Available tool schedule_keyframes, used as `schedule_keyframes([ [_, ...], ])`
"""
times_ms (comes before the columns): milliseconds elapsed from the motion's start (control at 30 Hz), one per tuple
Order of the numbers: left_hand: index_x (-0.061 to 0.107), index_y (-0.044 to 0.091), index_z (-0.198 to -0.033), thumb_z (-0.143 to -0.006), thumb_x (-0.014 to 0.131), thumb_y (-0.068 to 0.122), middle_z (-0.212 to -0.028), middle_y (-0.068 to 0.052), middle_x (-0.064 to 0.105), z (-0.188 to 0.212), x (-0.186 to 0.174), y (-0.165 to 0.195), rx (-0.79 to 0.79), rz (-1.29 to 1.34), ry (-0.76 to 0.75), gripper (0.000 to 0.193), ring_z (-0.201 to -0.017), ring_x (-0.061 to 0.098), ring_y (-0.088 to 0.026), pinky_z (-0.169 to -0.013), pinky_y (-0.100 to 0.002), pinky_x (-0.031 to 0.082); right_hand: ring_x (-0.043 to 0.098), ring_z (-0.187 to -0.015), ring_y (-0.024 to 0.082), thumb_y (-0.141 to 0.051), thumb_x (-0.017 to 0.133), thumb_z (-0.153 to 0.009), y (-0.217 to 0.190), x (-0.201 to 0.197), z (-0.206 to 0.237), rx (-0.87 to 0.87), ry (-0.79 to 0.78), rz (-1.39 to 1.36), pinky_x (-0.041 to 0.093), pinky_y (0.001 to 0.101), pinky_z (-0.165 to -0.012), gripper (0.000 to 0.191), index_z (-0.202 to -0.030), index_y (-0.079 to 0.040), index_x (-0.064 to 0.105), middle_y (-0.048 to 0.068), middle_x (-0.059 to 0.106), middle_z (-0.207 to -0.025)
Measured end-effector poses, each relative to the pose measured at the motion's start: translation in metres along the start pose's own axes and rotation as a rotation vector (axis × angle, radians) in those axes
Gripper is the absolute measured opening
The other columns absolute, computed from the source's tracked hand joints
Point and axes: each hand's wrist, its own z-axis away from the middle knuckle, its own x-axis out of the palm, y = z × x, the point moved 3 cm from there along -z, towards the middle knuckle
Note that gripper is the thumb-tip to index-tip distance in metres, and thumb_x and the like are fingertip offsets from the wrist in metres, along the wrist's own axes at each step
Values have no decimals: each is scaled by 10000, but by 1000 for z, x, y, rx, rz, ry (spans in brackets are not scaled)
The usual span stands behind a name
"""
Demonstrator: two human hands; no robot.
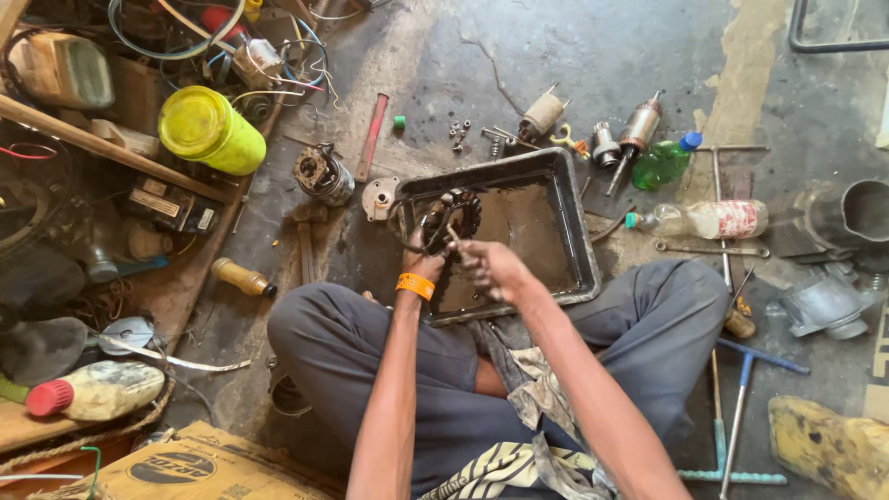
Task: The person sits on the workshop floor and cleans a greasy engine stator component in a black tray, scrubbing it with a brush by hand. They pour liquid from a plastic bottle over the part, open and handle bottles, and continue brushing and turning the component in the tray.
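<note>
A dark, toothed round part [456,215] is gripped by the left hand [421,262] over a grimy black tray [571,222], while a thin tool is pinched in the right hand [494,266]. The tray is set on a stained concrete floor [463,65]. A green bottle [665,164] and motor parts [632,134] are scattered nearby.

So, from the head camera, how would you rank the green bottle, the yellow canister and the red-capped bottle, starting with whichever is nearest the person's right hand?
From the right hand:
1. Green bottle, up and to the right past the tray, nearest.
2. Yellow canister, up on the left shelf, farther.
3. Red-capped bottle, at the lower left edge, farthest.
</note>
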Motion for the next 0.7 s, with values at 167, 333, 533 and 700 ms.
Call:
schedule_keyframes([
  [167, 592, 90, -1411, -776, 654, -81, -1220, -41, 722, 2, 3, -4, 158, 129, -76, 661, -1117, 668, -146, -951, -312, 533, 555, -508, 134, -164, 507, -1026, -10, -28, 3, -71, 303, 1096, 475, 280, -424, 279, -1175, -80, 728, 95, 667, -818],
  [333, 541, 132, -1467, -722, 770, 37, -1112, -126, 711, 4, 3, -19, -142, -59, -14, 785, -927, 624, -274, -782, -416, 506, 657, -597, 234, -175, 599, -960, -15, -27, 4, -231, 451, 1324, 548, 383, -607, 285, -1156, -90, 788, 187, 749, -881],
  [533, 563, 123, -1433, -715, 761, 129, -1275, -173, 708, -10, 5, 5, 147, -84, -34, 745, -1172, 673, -329, -968, -423, 541, 414, -661, 328, -260, 626, -1018, -13, -29, -3, -246, 157, 671, 370, 422, -589, 305, -1164, -23, 750, 109, 606, -795],
  [700, 608, 47, -1279, -763, 837, 362, -1294, -232, 650, -12, 9, -3, -158, -715, -60, 646, -1192, 623, -414, -1024, -488, 501, 705, -839, 450, -260, 570, -993, -25, -40, 6, -311, 546, 1605, 579, 505, -739, 282, -1146, -107, 752, 268, 733, -930],
])
